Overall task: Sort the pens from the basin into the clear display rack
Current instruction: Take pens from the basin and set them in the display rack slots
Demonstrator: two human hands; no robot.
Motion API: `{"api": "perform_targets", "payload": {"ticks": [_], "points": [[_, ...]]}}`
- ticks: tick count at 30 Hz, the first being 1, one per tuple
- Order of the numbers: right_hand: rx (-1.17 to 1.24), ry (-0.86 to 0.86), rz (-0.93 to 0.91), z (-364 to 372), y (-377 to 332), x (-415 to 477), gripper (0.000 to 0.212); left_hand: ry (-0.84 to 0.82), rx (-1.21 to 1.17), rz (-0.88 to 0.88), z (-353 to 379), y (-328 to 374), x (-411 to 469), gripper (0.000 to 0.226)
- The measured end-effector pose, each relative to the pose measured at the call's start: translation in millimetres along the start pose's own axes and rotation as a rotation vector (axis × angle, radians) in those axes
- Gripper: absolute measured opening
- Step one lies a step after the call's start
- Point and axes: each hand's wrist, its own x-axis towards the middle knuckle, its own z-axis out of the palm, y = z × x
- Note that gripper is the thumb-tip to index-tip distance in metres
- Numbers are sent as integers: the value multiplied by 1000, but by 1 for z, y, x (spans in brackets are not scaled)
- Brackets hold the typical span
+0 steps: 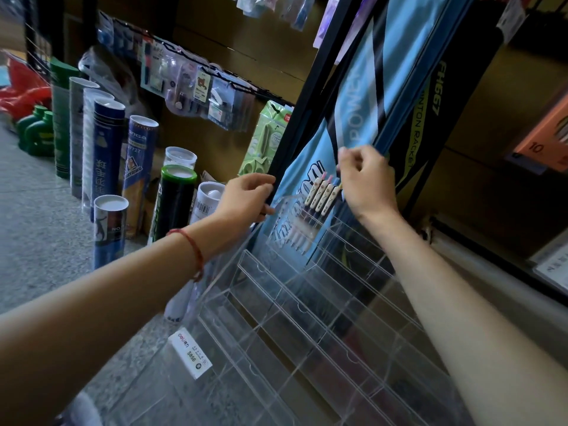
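The clear display rack (307,318) fills the lower middle of the view, leaning back against a blue and black badminton racket bag (368,96) and a black frame (295,130). Almost all of its many compartments show nothing inside. Only 1 compartment in the top row holds pens (322,192), about 5 cream-bodied ones standing side by side with coloured tops, so by my reading the sorting has barely begun and nearly the whole rack is left to fill. The basin is not in view, so how many pens wait there cannot be told. To the left, shuttlecock tubes (107,155) crowd the floor just beside the rack, and hanging stationery packs (190,84) sit above them; neither blocks the compartments, though the tubes leave little room on that side. The left hand (249,198) has fingers and thumb curled round the rack's upper left edge, probably steadying it. The right hand (368,182) is curled at the pen tops, its back to the camera; whether it pinches the rightmost pen I cannot tell. A white price label (190,353) sticks to the rack's lower left.
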Motion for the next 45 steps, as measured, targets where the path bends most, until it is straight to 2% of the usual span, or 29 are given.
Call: {"api": "perform_targets", "payload": {"ticks": [2, 3, 4, 5, 6, 9, 10, 13, 15, 17, 19, 22, 26, 30, 32, 34, 36, 39, 43, 45], "points": [[99, 179, -122, -8, -23, -18, 10, 12, 31, 2, -32, -8, -20, 22], [204, 201, -178, -5, -37, -33, 11, 27, 58, -7, -50, -14, -32, 22], [319, 154, -218, 4, -50, -54, 12, 50, 96, -27, -69, -21, -46, 22], [420, 19, -225, 19, -63, -79, 13, 78, 144, -63, -88, -29, -60, 23], [494, -184, -190, 40, -72, -107, 13, 102, 196, -110, -107, -39, -75, 24], [598, -793, 97, 124, -82, -200, 17, 153, 406, -255, -162, -84, -119, 24], [599, -913, 205, 152, -77, -230, 21, 161, 488, -299, -181, -105, -134, 25], [483, -1078, 492, 217, -44, -307, 27, 166, 785, -374, -229, -162, -180, 22], [349, -1192, 563, 242, -19, -345, 32, 131, 1004, -323, -259, -193, -206, 28], [234, -1176, 611, 254, 0, -369, 29, 58, 1165, -248, -283, -215, -226, 32], [159, -1100, 650, 259, 8, -384, 17, 59, 1223, -263, -300, -231, -238, 28], [193, -1069, 636, 264, 3, -397, 17, 48, 1254, -254, -304, -247, -255, 16], [168, -1101, 403, 279, -7, -405, 16, -75, 1266, -173, -299, -262, -273, 12], [69, -1163, 268, 298, -21, -405, 40, -83, 1375, -182, -287, -272, -270, 17], [39, -1200, 279, 305, -27, -405, 43, -91, 1433, -273, -280, -277, -265, 22], [61, -1198, 331, 309, -29, -405, 34, -62, 1450, -337, -277, -279, -260, 25], [85, -1149, 375, 311, -29, -405, 17, -36, 1445, -351, -275, -281, -256, 25], [125, -1083, 445, 309, -27, -402, 14, -93, 1478, -314, -275, -281, -254, 24], [394, -1003, 619, 288, -35, -386, 20, 61, 1211, -107, -267, -261, -258, 12], [522, -974, 596, 272, -46, -369, 21, 87, 1083, -54, -261, -240, -256, 8]]}}
